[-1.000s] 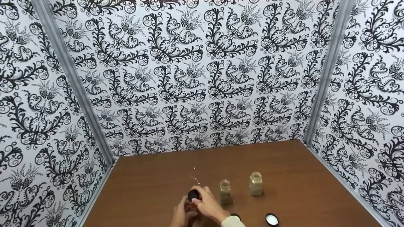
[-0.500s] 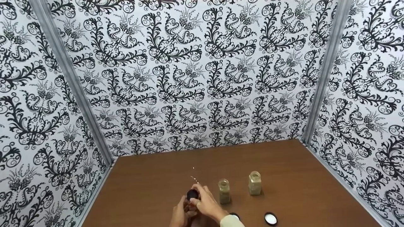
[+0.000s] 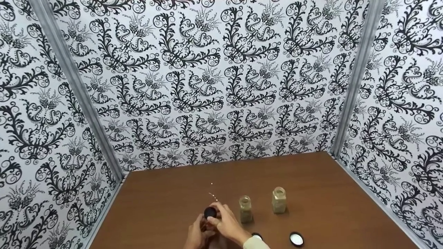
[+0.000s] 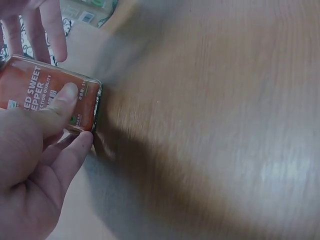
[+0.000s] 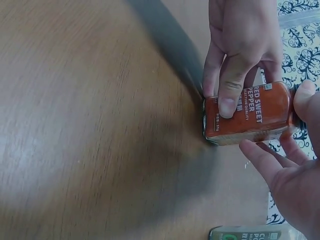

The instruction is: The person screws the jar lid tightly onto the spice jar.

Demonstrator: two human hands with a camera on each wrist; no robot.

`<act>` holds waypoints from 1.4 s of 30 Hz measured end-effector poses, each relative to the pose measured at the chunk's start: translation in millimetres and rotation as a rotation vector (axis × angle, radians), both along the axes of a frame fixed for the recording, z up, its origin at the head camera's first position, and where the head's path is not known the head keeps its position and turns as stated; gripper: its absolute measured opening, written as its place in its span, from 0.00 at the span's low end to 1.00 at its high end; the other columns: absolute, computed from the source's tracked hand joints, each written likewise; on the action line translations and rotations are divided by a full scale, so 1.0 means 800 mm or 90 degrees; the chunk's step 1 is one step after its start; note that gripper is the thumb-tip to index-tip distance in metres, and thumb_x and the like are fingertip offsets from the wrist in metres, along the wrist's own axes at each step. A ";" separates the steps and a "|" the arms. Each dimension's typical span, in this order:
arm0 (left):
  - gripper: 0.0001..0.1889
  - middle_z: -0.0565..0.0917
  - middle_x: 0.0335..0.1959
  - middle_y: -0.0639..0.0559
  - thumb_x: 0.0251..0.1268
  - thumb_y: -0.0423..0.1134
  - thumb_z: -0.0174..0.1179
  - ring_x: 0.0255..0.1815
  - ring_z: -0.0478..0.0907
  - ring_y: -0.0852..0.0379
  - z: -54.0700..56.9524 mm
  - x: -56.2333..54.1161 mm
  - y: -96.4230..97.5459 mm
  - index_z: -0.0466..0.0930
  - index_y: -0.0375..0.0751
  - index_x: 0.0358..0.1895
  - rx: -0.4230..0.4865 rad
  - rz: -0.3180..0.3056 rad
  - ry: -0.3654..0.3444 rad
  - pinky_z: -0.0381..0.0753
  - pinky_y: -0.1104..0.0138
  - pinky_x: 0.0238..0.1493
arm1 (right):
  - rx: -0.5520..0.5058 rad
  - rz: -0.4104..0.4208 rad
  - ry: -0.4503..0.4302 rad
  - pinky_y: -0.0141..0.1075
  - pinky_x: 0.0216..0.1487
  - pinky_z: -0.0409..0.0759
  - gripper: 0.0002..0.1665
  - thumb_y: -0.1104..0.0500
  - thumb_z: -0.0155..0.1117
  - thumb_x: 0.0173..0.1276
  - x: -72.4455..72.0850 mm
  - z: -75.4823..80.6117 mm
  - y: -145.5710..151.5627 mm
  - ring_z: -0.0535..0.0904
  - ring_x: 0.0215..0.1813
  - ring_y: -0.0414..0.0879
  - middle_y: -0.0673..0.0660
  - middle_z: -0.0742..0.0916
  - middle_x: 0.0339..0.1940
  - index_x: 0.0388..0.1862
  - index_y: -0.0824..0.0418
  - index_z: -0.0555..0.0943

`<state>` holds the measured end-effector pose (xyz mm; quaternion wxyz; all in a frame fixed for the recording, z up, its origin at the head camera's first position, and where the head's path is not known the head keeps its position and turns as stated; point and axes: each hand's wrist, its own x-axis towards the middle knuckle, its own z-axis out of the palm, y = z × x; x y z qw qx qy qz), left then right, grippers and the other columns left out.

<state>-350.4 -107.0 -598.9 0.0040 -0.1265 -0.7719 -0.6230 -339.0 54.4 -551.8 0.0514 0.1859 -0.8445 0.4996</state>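
A glass spice jar (image 5: 250, 120) of orange-red powder, labelled "RED SWEET PEPPER", is between my two hands. In the left wrist view, my left hand (image 4: 35, 155) grips the jar's lower body, with the thumb across the label. My right hand (image 3: 226, 221) holds the black cap (image 3: 210, 213) on the jar's neck by its rim. From the head view the hands hide most of the jar. Just right of them stands an uncapped glass jar (image 3: 246, 211) of greenish-brown powder. A similar uncapped jar (image 3: 279, 201) is farther right.
On the brown table (image 3: 166, 200), a black cap with a white inside (image 3: 296, 239) lies at the front right. Another such cap (image 3: 256, 236) is partly hidden by the right sleeve. Small white specks (image 3: 213, 196) lie beyond the hands. Patterned walls (image 3: 207, 86) enclose the table.
Both hands keep their hold on the jar and its cap, nearly in place. The head view has shifted very slightly. The open jars and loose caps have not moved on the table.
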 end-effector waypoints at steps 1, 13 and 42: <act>0.20 0.88 0.47 0.39 0.58 0.26 0.67 0.41 0.84 0.56 0.001 0.001 -0.001 0.74 0.28 0.53 -0.064 0.011 0.037 0.82 0.67 0.40 | -0.005 -0.002 -0.005 0.43 0.50 0.82 0.23 0.52 0.65 0.70 0.000 -0.001 0.000 0.82 0.53 0.54 0.57 0.79 0.51 0.62 0.53 0.74; 0.35 0.86 0.53 0.35 0.48 0.34 0.77 0.54 0.83 0.35 0.022 0.009 -0.013 0.72 0.36 0.62 -0.216 0.053 0.127 0.82 0.45 0.54 | -0.031 -0.016 -0.040 0.61 0.61 0.76 0.33 0.50 0.67 0.69 0.007 0.014 0.026 0.75 0.63 0.67 0.69 0.77 0.61 0.68 0.61 0.70; 0.37 0.81 0.63 0.39 0.57 0.48 0.73 0.65 0.77 0.39 0.124 0.041 0.065 0.71 0.40 0.69 -0.166 0.065 0.243 0.75 0.45 0.65 | 0.134 0.051 0.198 0.44 0.54 0.82 0.17 0.53 0.67 0.69 0.052 0.038 0.161 0.81 0.52 0.49 0.53 0.82 0.48 0.53 0.59 0.79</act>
